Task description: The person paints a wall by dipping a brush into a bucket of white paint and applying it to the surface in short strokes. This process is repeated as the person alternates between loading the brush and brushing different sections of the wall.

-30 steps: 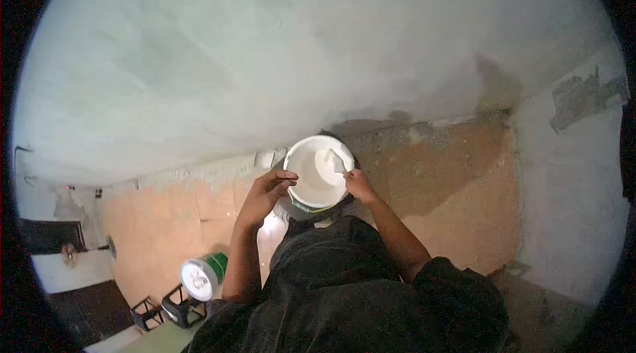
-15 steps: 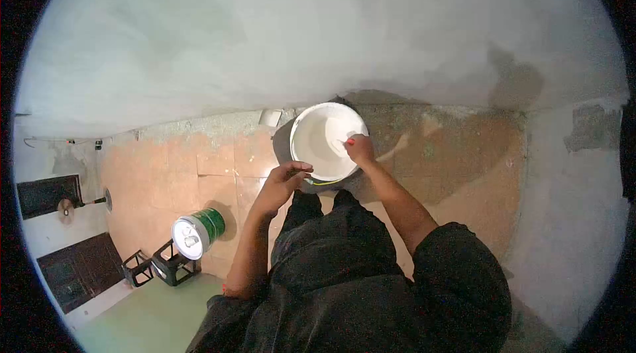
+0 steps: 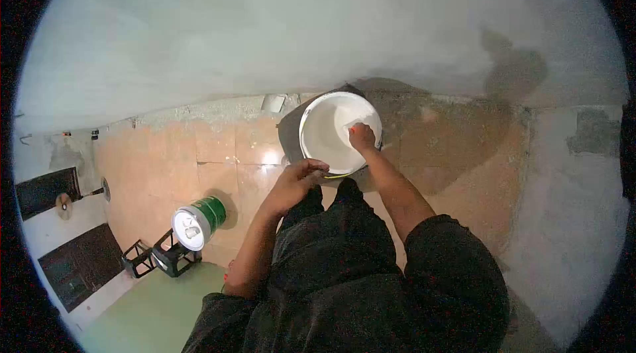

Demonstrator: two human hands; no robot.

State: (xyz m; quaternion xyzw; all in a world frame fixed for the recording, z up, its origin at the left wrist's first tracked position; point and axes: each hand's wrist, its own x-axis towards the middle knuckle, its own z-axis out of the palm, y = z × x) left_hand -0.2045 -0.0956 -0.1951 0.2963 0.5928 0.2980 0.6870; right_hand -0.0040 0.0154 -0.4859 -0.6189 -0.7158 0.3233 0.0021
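A white bucket [image 3: 307, 129] stands on the floor below me, close to the wall, with whitish, paste-like material [image 3: 326, 131] inside. My right hand [image 3: 362, 138] reaches over its right side, closed around a small tool with a reddish-orange handle [image 3: 352, 130]. The tool's far end is over or in the white material, and its exact kind is hard to make out. At the bucket's near left edge, my left hand [image 3: 301, 183] has its fingers bent around the rim, beside the yellow bail handle [image 3: 336, 176].
A pale plastered wall [image 3: 265, 28] rises ahead, meeting an orange tiled floor [image 3: 159, 161]. At left, a green-and-white bucket [image 3: 211, 210] stands near black stools [image 3: 173, 257]. A fan [image 3: 64, 206] and a dark door [image 3: 83, 265] lie farther left. A small light-coloured plate [image 3: 273, 102] lies by the wall.
My left hand has moved right and closed on the bucket's rim. The bucket appears slightly farther right and up in view. My right hand, still holding the tool, has shifted slightly up.
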